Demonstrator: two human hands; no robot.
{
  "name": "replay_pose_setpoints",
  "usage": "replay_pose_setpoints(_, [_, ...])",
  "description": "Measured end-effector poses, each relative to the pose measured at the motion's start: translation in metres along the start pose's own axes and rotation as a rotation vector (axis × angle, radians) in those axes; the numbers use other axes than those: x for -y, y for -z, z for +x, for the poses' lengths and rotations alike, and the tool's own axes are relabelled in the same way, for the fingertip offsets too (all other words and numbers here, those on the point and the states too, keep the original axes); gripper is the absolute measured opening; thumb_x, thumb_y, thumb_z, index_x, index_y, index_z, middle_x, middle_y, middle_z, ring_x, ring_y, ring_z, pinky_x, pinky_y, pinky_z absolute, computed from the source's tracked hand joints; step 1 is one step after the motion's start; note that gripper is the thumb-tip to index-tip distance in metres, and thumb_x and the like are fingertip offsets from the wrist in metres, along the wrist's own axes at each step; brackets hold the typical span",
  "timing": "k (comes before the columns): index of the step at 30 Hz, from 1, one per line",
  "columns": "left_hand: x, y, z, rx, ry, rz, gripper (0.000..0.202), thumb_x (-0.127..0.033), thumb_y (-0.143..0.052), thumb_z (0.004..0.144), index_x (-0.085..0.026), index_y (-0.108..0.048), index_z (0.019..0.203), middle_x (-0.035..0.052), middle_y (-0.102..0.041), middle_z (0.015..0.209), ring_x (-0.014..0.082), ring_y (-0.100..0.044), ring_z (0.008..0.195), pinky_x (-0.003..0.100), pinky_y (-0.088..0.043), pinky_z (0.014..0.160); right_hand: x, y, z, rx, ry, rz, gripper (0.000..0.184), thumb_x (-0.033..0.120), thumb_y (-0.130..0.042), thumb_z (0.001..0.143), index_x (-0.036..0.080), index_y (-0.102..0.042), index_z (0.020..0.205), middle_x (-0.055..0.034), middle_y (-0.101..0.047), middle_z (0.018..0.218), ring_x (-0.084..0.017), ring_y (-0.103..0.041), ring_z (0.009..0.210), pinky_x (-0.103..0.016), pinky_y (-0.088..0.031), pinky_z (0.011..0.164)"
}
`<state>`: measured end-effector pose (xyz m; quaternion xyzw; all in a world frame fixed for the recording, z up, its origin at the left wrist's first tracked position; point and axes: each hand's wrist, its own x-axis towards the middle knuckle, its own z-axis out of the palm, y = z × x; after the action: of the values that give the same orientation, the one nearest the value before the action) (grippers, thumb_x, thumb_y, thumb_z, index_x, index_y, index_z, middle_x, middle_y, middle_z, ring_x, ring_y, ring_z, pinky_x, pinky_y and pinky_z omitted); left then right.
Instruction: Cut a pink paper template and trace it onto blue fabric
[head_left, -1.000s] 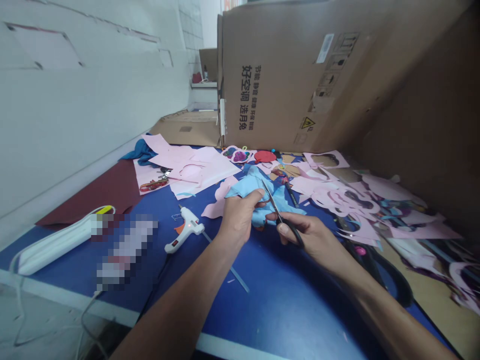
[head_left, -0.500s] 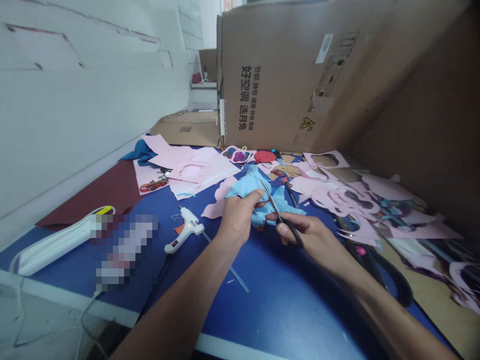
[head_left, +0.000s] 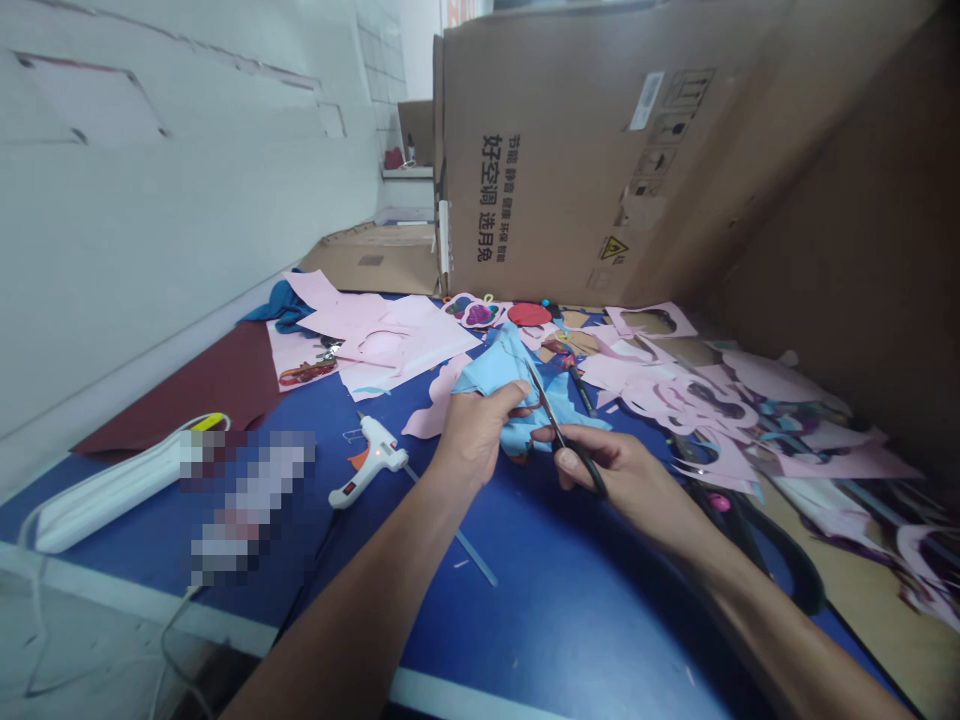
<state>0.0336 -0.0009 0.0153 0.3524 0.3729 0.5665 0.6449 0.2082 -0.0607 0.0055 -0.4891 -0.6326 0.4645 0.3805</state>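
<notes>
My left hand (head_left: 480,430) pinches a light blue piece of cloth (head_left: 499,362), thumb on top, its other fingers partly hidden beneath. In my right hand (head_left: 600,458) is a pair of black-handled scissors (head_left: 553,418), with the blades pointing away from me and lying against the cloth's right side. More of the blue material hangs below and to the right of my left thumb. Just left of the cloth lies a pink scalloped cutout (head_left: 435,400). A white glue gun (head_left: 367,460) rests on the blue table, left of my left forearm.
Pink sheets (head_left: 405,335) cover the back left. Pink scraps (head_left: 675,390) are heaped at the right beside large black-handled shears (head_left: 780,550). A big cardboard box (head_left: 570,150) stands behind. At left are a white power strip (head_left: 112,490), a maroon sheet (head_left: 195,385) and a glue stick (head_left: 476,558).
The upper part of the blue cloth has shifted slightly and lies flatter beside the scissor blades. Both hands have stayed nearly in place.
</notes>
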Motion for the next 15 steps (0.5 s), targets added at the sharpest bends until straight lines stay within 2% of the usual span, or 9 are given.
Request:
replay_pose_setpoints(8, [-0.0024, 0.0026, 0.0018, 0.078, -0.014, -0.013, 0.028, -0.027, -0.088, 0.065, -0.02, -0.066, 0.08, 0.0007, -0.073, 0.075, 0.016, -0.07, 0.066, 0.025, -0.058, 0.06, 0.0035, 0.0015, -0.0003, -0.003, 0.018, -0.004, 0.062, 0.076, -0.076, 0.091, 0.021, -0.089, 0.117, -0.0021, -0.068, 0.074, -0.018, -0.054, 0.068, -0.032, -0.047, 0.067])
replay_pose_setpoints(15, [-0.0028, 0.0044, 0.0033, 0.071, -0.005, -0.001, 0.03, -0.027, -0.089, 0.063, -0.02, -0.066, 0.081, 0.0011, -0.071, 0.073, 0.0157, -0.068, 0.064, 0.025, -0.058, 0.058, 0.0026, 0.0029, -0.0002, 0.006, 0.02, -0.008, 0.065, 0.077, -0.075, 0.092, 0.02, -0.089, 0.12, -0.0032, -0.069, 0.075, -0.019, -0.055, 0.069, -0.032, -0.047, 0.067])
